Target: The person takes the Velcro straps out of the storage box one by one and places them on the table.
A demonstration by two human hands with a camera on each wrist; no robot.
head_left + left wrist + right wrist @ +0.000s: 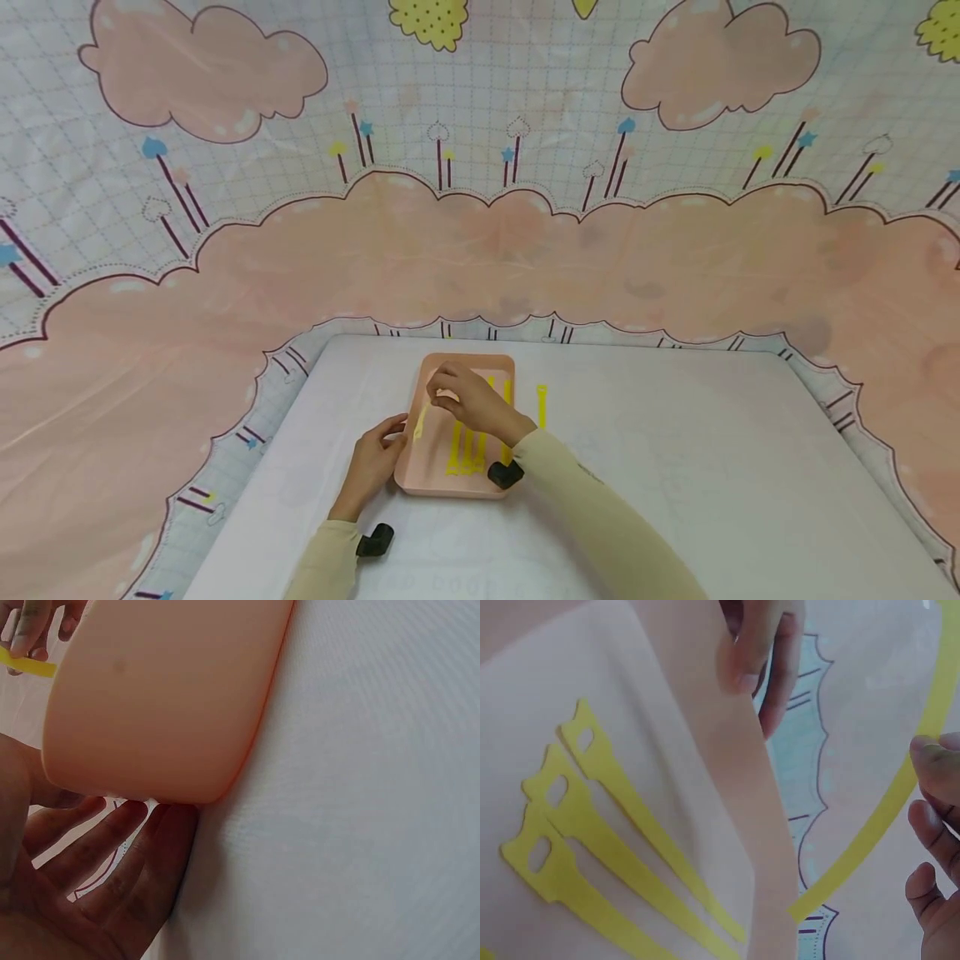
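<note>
My right hand (472, 402) is over the far left part of a peach-coloured tray (427, 479). Its thumb and fingertips pinch a yellow cable strap (877, 840), which hangs in a slight curve with its lower end close to the tray's left side. My left hand (375, 462) is at the tray's left wall, fingers extended and fingertips touching the outside, as the left wrist view shows. Several more yellow straps (622, 847) lie side by side in the tray, their wide slotted heads toward the near end. My right forearm partly hides those on the right.
Another yellow strap (542, 407) lies on the white table (675, 467), just right of the tray. A patterned cloth (570, 258) with clouds hangs behind and around the table. Black wrist cameras (505, 475) sit on both wrists.
</note>
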